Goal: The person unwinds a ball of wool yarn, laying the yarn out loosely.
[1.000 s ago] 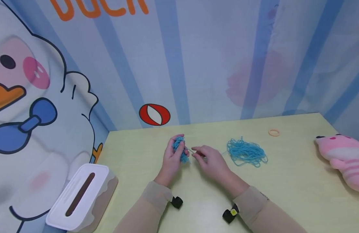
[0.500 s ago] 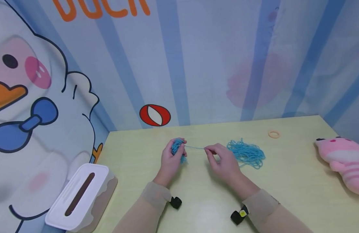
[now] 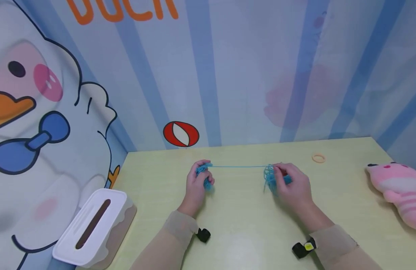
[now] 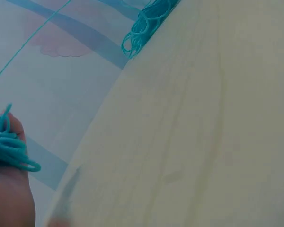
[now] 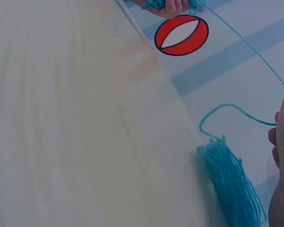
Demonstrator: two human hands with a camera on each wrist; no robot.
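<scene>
My left hand point(image 3: 196, 184) grips a small bundle of blue yarn point(image 3: 207, 182), its thumb across the strands and loops poking out. From it a single strand point(image 3: 240, 166) runs taut and level to my right hand point(image 3: 294, 185), which pinches it between thumb and fingertips. Under and behind the right hand, a loose pile of the same yarn point(image 3: 269, 178) lies on the table, partly hidden by that hand. In the right wrist view a slack length curves from the pile point(image 5: 232, 184) up to the right hand.
A pale yellow table point(image 3: 241, 225) carries an orange ring point(image 3: 318, 158) at the back right and a pink plush toy point(image 3: 402, 195) at the right edge. A white-lidded tissue box point(image 3: 93, 225) stands at the left. Behind hangs a striped blue cloth point(image 3: 241, 75).
The right hand has moved away to the right, over the yarn pile, drawing the strand out long and straight. The left hand has stayed nearly in place, turning slightly with its bundle.
</scene>
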